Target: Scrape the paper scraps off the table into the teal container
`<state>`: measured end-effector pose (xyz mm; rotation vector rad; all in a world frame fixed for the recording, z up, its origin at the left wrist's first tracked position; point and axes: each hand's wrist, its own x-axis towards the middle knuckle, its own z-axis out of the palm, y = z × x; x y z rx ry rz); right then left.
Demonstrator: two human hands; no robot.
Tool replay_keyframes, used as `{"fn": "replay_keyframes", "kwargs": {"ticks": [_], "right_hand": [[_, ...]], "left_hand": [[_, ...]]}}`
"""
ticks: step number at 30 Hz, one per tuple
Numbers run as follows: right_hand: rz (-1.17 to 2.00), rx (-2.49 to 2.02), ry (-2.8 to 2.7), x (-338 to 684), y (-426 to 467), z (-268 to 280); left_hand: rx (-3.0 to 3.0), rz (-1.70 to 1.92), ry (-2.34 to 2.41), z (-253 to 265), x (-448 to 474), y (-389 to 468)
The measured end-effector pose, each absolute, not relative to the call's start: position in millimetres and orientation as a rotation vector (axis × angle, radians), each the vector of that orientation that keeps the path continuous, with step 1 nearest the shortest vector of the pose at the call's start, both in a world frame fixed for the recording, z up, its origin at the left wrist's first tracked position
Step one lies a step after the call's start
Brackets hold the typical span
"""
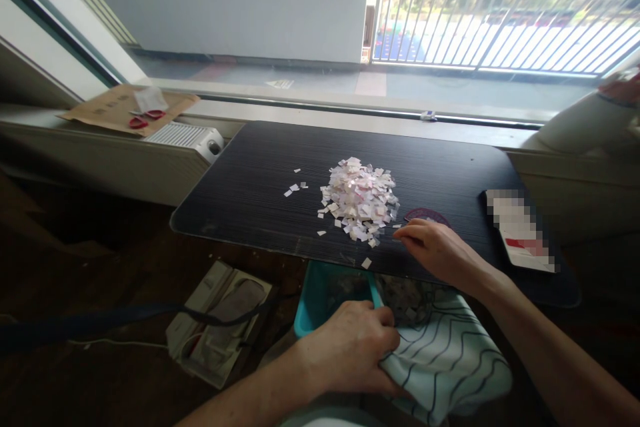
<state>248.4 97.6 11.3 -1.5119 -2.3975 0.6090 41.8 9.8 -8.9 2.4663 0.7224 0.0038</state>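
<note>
Holding its fingertips close together, the right hand point(433, 247) is over the near side of the dark table point(260, 153). I cannot tell if a tiny scrap is tucked between them. The left hand point(357, 343) is lower down, in front of the table, with its fingers clamped on the striped cloth point(450, 367). Just beside it is a teal bin point(303, 320), and more small bits point(413, 300) show between bin and cloth.

The pile of paper bits point(357, 197) sits on the middle of the table, to the left of the right fingertips. A few loose scraps point(295, 187) lie off to its left, and one lies near the front edge. Each bit looks very light and thin (a puff of breath might send some flying), and a few look shiny, so they may slip. Best to pinch one by a corner or edge that sticks up. The cloth looks soft and floppy, so a fold is a good place to grab.

Behind the right hand is a purple disc point(425, 213). Farther right lies a phone point(520, 230). Far off to the left, red scissors point(145, 120) rest on a brown envelope point(100, 110).
</note>
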Motion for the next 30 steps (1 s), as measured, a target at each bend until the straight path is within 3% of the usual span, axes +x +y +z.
{"fn": "replay_keyframes", "kwargs": {"ticks": [30], "right_hand": [[0.554,-1.631,-2.333,250,109,21]], "left_hand": [[2.481,0.041,0.724,-12,40,8]]}}
